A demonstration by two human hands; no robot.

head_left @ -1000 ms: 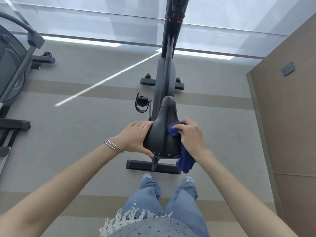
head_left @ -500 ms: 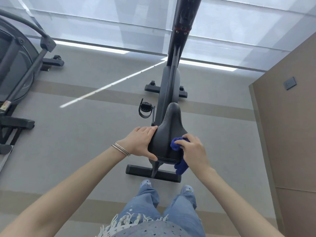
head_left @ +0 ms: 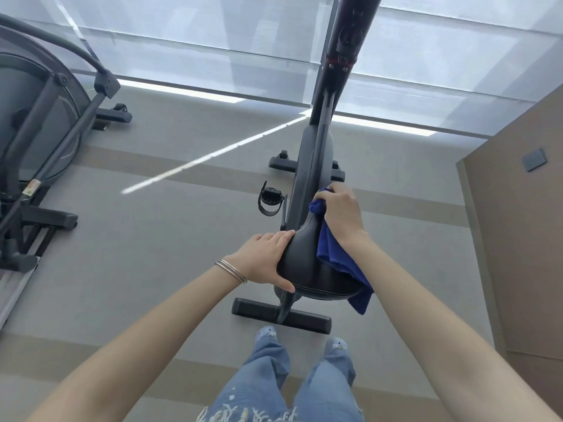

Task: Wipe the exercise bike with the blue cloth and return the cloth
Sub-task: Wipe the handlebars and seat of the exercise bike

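1. While the person stands behind the bike (head_left: 313, 153), the right hand (head_left: 338, 214) grips the cloth (head_left: 338, 260), bunched at the narrow nose of the saddle (head_left: 310, 269), with its fingers curled round the fabric.
2. From that hand the cloth's loose end trails down the saddle's right side and hangs past its rear edge.
3. The left hand (head_left: 265, 260) rests on the saddle's left side, fingers straight and close together, thumb spread toward the rear edge.
4. Thin bangles (head_left: 231, 271) circle the left wrist.
5. A strapped pedal (head_left: 269, 201) sticks out to the left of the frame, just ahead of the saddle.
6. The rear bar (head_left: 304, 321) lies on the grey floor (head_left: 152, 239) below the saddle.
7. Jeans (head_left: 265, 376) and pale shoes (head_left: 266, 332) show just behind that bar.
8. Another machine (head_left: 36, 132) stands at the far left, well apart from the bike.
9. A tan wall (head_left: 518, 239) with a small dark plate (head_left: 533, 159) rises on the right.
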